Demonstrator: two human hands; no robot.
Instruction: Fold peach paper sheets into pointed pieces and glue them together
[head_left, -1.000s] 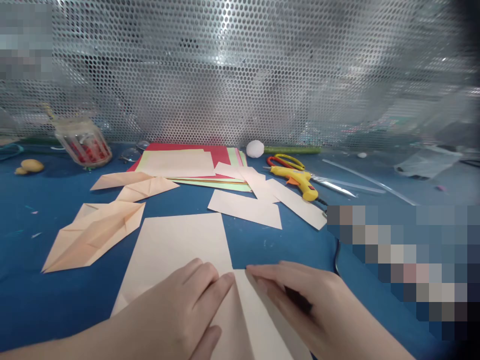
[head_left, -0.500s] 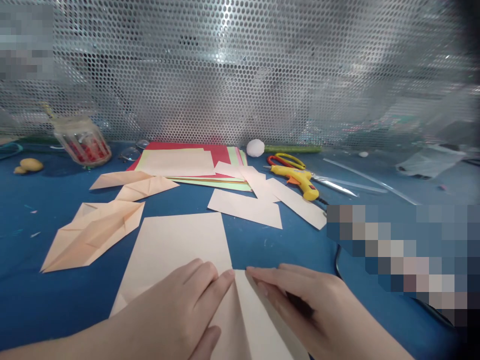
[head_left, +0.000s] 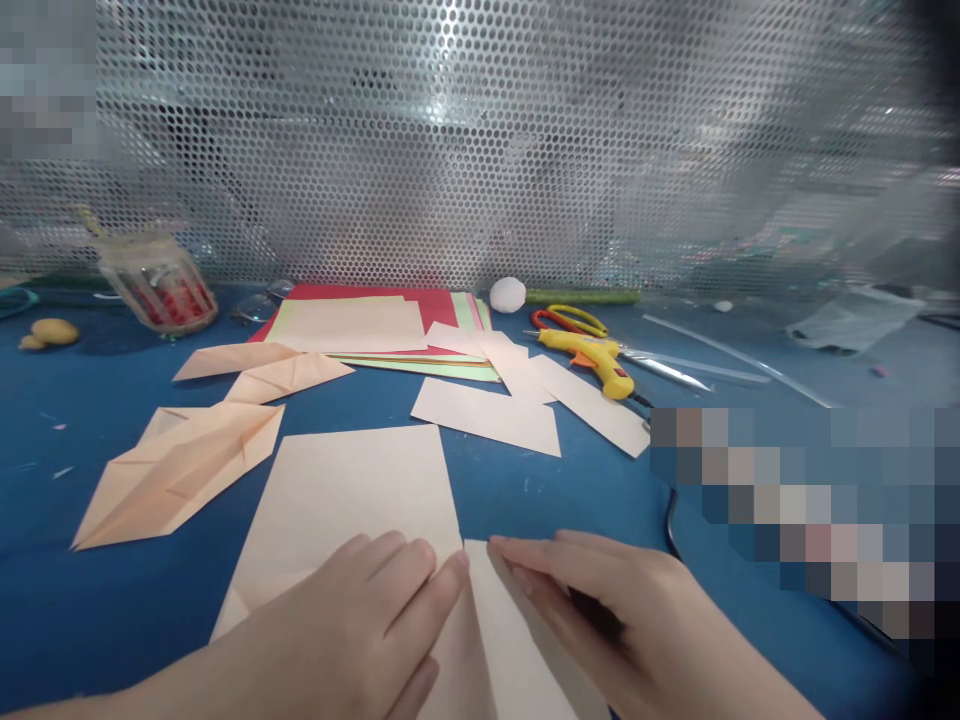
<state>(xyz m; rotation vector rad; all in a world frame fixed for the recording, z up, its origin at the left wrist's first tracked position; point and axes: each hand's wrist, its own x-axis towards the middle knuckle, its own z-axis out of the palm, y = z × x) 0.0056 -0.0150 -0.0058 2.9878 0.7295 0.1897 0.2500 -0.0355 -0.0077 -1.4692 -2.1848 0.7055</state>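
Observation:
A cream sheet of paper (head_left: 360, 480) lies in front of me, with a raised fold (head_left: 487, 620) along its right part. My left hand (head_left: 367, 610) rests on the sheet, fingers bent together and the index fingertip pressing at the top of the fold. Just right of it, my right hand (head_left: 615, 610) pinches the folded paper between thumb and fingers. Both hands are closed on the paper, whose lower end runs out of view. Left of the sheet lie a folded peach paper shape (head_left: 180, 475) and a smaller folded piece (head_left: 289, 377).
Loose cream strips (head_left: 487, 412) lie beyond the sheet, near a stack of coloured paper (head_left: 337, 325). A yellow glue gun (head_left: 589, 355), scissors (head_left: 667, 370) and a white ball (head_left: 508, 294) are at right. A jar (head_left: 161, 285) stands left, before a perforated metal screen (head_left: 420, 180).
The view has shifted slightly, so things sit a little farther left. Both hands keep nearly the same place on the fold; the left fingers are slightly lower.

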